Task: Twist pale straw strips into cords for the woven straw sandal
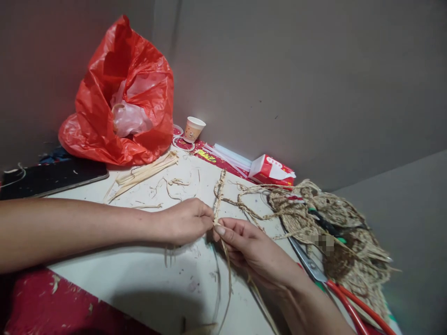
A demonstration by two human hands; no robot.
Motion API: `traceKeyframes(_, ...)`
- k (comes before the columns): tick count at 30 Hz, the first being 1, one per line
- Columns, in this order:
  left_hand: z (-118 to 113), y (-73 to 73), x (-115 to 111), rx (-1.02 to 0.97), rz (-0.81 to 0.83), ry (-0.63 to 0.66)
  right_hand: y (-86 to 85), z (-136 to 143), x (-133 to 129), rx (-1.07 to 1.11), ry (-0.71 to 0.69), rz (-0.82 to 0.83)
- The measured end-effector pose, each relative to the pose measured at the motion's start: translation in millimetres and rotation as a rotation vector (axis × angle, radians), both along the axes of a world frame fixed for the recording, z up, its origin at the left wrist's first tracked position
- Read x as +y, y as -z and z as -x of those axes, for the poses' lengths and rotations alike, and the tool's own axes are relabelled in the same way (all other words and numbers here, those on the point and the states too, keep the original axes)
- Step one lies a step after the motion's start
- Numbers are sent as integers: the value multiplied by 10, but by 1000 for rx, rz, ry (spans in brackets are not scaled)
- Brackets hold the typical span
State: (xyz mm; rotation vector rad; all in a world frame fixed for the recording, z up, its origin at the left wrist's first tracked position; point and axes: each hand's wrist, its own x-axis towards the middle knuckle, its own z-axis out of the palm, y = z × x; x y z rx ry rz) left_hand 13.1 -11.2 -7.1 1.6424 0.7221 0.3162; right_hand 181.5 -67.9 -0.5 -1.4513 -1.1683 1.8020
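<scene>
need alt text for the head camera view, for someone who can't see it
Two bare hands, left hand and right hand, pinch a braided straw cord between fingertips over a white table. Woven straw pieces with red-handled scissors lie to the right. Behind sit a red plastic bag, a paper cup and a red-and-white carton.

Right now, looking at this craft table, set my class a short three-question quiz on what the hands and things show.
1. True or false: both hands pinch the straw braid.
2. Which lies nearest the right hand? A scissors B cup C red bag
3. Fill in: the cup stands beside the red ___.

Key
1. True: left hand and right hand meet on it.
2. A
3. bag
</scene>
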Motion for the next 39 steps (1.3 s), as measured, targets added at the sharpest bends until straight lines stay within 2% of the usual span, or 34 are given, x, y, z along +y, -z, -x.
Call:
traceKeyframes(2, 6, -7, 47, 6, -41, 42, 2, -35, 10, -82, -73, -68)
traceKeyframes(5, -2, -5, 82, 32, -25, 26, -2, -57, 17, -221, -165, -225)
traceKeyframes(8, -9, -19, 75, 40, 55, 10, -17, -43, 8, -370, -221, -344)
traceKeyframes(13, -11, -54, 26, 38, 250, -28, -32, 14, -37, -620, -209, -491)
traceKeyframes(16, -17, -38, 8, 50, 252, -52, -44, 25, -68, -728, -213, -520)
traceKeyframes(21, -19, 12, 11, 75, 126, -53, -124, -23, -85, -846, -289, -519)
traceKeyframes(25, -21, 20, -6, 59, 81, -46, -172, 7, -97, -767, -254, -461)
traceKeyframes(29, -36, 12, -52, -9, 144, -73, -128, 129, -169, -722, -201, -461)
traceKeyframes(36, -47, 6, -132, -143, 292, -166, 9, 280, -299, -1109, -287, -590)
traceKeyframes(39, -47, 9, -148, -150, 364, -183, -3, 374, -357, -1205, -325, -595)
